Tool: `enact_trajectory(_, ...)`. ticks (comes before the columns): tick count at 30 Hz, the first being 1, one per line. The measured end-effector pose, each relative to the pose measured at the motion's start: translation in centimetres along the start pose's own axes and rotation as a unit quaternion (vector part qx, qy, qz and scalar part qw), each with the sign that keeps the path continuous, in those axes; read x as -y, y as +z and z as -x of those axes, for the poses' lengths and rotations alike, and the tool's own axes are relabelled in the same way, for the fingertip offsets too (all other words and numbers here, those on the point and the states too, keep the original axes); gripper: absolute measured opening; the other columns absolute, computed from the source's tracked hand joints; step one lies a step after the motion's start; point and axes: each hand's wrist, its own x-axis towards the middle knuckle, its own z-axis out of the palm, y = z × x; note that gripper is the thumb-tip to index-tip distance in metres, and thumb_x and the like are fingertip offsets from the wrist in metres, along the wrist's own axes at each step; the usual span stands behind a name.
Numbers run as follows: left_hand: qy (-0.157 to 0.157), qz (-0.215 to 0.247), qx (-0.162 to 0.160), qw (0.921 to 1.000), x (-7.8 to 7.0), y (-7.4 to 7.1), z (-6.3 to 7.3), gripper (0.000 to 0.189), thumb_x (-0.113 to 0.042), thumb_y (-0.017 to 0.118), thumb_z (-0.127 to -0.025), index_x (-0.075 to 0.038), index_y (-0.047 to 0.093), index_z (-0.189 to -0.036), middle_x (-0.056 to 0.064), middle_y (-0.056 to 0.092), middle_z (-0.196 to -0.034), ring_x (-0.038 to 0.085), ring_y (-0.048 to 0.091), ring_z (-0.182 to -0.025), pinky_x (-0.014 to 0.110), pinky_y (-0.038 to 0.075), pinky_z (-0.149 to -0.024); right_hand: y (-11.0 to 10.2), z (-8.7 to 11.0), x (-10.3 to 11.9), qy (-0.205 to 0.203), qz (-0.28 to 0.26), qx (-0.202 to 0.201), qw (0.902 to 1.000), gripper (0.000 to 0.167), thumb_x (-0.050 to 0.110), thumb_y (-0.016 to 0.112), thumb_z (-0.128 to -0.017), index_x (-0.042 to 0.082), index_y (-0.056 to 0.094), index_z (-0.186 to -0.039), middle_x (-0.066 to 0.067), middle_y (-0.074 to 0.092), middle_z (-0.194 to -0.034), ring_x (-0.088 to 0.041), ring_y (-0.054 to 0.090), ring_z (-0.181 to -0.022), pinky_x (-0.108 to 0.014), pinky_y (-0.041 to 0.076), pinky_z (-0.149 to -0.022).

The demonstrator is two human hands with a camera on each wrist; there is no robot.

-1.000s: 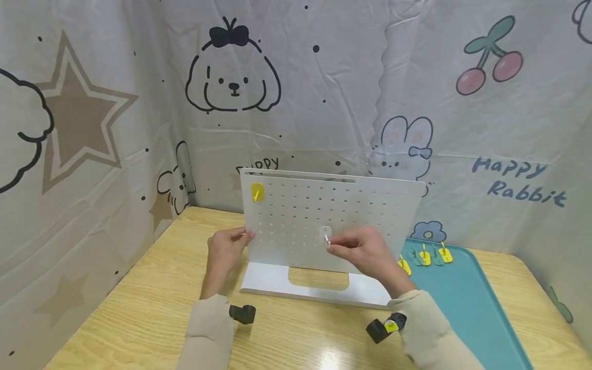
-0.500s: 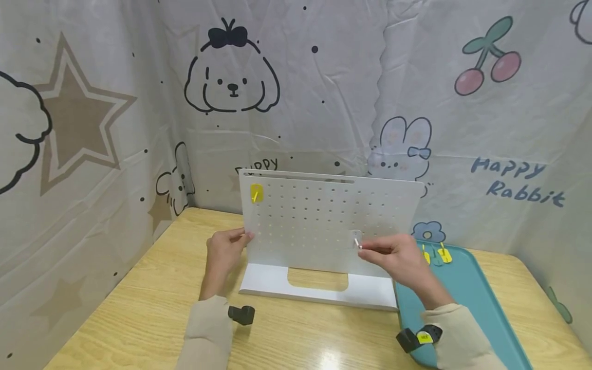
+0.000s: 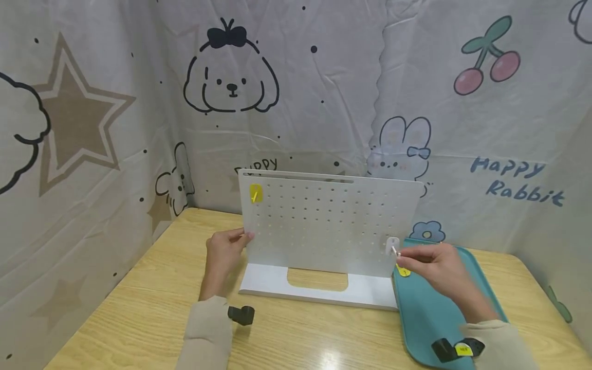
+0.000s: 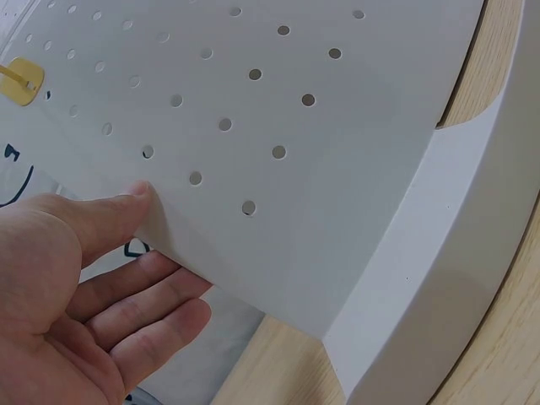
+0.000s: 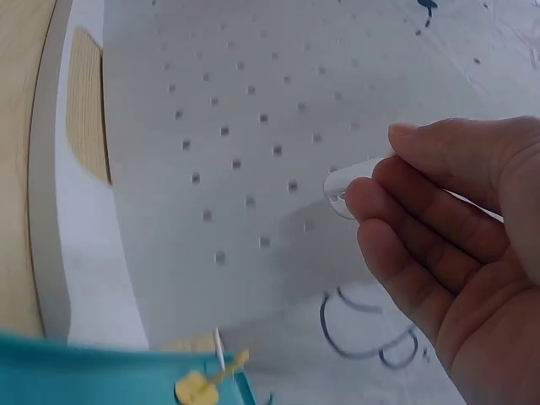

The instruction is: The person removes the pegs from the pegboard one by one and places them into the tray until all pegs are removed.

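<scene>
A white pegboard (image 3: 319,241) stands upright on its base on the table. My left hand (image 3: 224,257) holds its left edge; in the left wrist view the thumb (image 4: 118,215) lies on the front face and the fingers go behind. Between thumb and fingertips, my right hand (image 3: 437,264) pinches a white hook (image 3: 392,245) by its peg. In the head view that hook overlaps the board's right edge; the right wrist view shows its plate (image 5: 339,184) partly covered by fingers. High in the board's left corner sits a yellow hook (image 3: 256,193).
Right of the board lies a teal tray (image 3: 444,329), partly under my right forearm. One yellow hook (image 3: 404,271) shows at its left side, close below the right hand. A printed curtain (image 3: 324,103) surrounds the wooden table (image 3: 152,303).
My right hand has carried the white hook from in front of the board's middle rightward to its right edge. The left hand keeps its place on the left edge.
</scene>
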Motion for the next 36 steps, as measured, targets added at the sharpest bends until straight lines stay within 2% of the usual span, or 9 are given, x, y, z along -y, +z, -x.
enact_trajectory(7,0.0,-0.006,-0.002,1.0,-0.1,-0.1,0.0,0.031,-0.03,0.071,-0.096,-0.01,0.074,-0.119,0.012,0.074,-0.105,0.024,0.06,-0.079,0.032,0.044,-0.059,-1.7,1.1,-1.8,0.096,0.064,0.006,0.9934,0.034,0.03,0.078,-0.09,0.002,0.076,-0.108,-0.009,0.073,-0.102,-0.022,0.065,-0.092,-0.033,0.053,-0.072)
enact_trajectory(10,-0.001,-0.007,-0.003,1.0,-0.2,-0.1,0.0,0.031,-0.03,0.071,-0.096,-0.009,0.074,-0.119,0.013,0.074,-0.106,0.025,0.059,-0.079,0.032,0.043,-0.059,-2.2,1.3,-2.7,0.123,0.074,0.011,0.9896,0.039,0.034,0.077,-0.09,0.0,0.075,-0.111,-0.012,0.072,-0.104,-0.029,0.064,-0.096,-0.038,0.053,-0.074)
enact_trajectory(16,-0.013,-0.01,-0.007,0.9998,-0.4,0.0,0.1,0.031,-0.029,0.071,-0.096,-0.008,0.073,-0.12,0.013,0.073,-0.108,0.024,0.06,-0.081,0.031,0.043,-0.059,-2.7,1.2,-4.6,0.153,0.072,0.027,0.9853,0.043,0.035,0.075,-0.092,-0.002,0.073,-0.114,-0.012,0.072,-0.102,-0.033,0.063,-0.098,-0.049,0.053,-0.078)
enact_trajectory(22,-0.009,-0.013,-0.01,0.9998,-0.5,0.1,0.1,0.031,-0.028,0.072,-0.095,-0.008,0.073,-0.119,0.014,0.073,-0.107,0.023,0.06,-0.079,0.03,0.043,-0.058,-2.7,1.1,-6.7,0.182,0.051,0.049,0.9808,0.042,0.033,0.072,-0.094,-0.003,0.072,-0.115,-0.011,0.074,-0.098,-0.031,0.066,-0.096,-0.052,0.051,-0.082)
enact_trajectory(29,-0.008,-0.009,-0.007,0.9999,-0.3,0.2,0.2,0.031,-0.027,0.071,-0.096,-0.008,0.073,-0.12,0.013,0.073,-0.106,0.023,0.06,-0.079,0.031,0.044,-0.058,-2.3,0.7,-8.9,0.222,0.051,0.07,0.9712,0.042,0.031,0.072,-0.095,-0.004,0.07,-0.117,-0.01,0.073,-0.098,-0.025,0.066,-0.09,-0.051,0.051,-0.081)
enact_trajectory(36,-0.011,-0.008,-0.009,0.9999,-0.3,0.2,0.1,0.031,-0.027,0.072,-0.095,-0.008,0.073,-0.119,0.014,0.073,-0.107,0.024,0.061,-0.081,0.03,0.044,-0.059,-1.8,0.3,-10.1,0.236,0.042,0.07,0.9684,0.037,0.027,0.074,-0.093,-0.004,0.071,-0.113,-0.007,0.073,-0.093,-0.021,0.064,-0.084,-0.037,0.05,-0.072)
